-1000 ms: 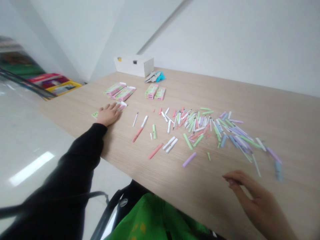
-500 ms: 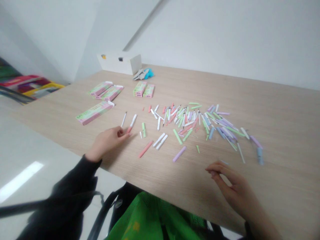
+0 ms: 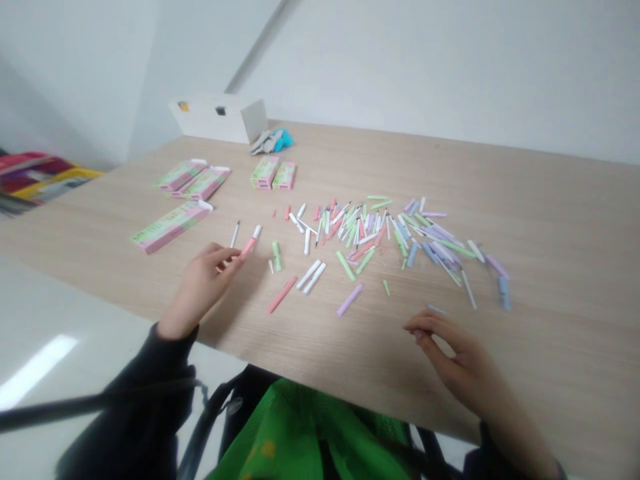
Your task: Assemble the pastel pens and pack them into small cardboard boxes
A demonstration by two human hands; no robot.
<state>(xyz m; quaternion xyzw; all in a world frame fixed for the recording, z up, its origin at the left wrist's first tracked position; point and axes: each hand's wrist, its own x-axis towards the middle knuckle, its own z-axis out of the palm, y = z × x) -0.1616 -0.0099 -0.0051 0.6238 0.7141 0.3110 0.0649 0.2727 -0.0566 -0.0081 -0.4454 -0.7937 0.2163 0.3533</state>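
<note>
My left hand (image 3: pixel 205 277) pinches a pink pen with a white end (image 3: pixel 250 243) between thumb and fingers, its white end pointing up and away, a little above the table. Just behind those fingers lies a thin white refill with a dark tip (image 3: pixel 235 233). A short green pen part (image 3: pixel 277 256) and a pink barrel (image 3: pixel 283 295) lie to the right of this hand. My right hand (image 3: pixel 453 350) hovers near the table's front, thumb and forefinger touching, with nothing visible in them. A small blue piece (image 3: pixel 437 309) lies just beyond it. Two white tubes (image 3: pixel 311 277) lie between the hands.
A loose heap of pen parts (image 3: pixel 357 230) in pink, green, purple, blue and white spreads across the table (image 3: pixel 560 227). Pink-green cartons (image 3: pixel 173 227) lie at the left. Behind are two more cartons (image 3: pixel 273 175), a grey-blue crumpled cloth (image 3: pixel 273 141) and a white box (image 3: pixel 215 120).
My left hand has lifted the pink pen slightly off the table. The right hand keeps its pinched pose. The whole view has shifted a little.
</note>
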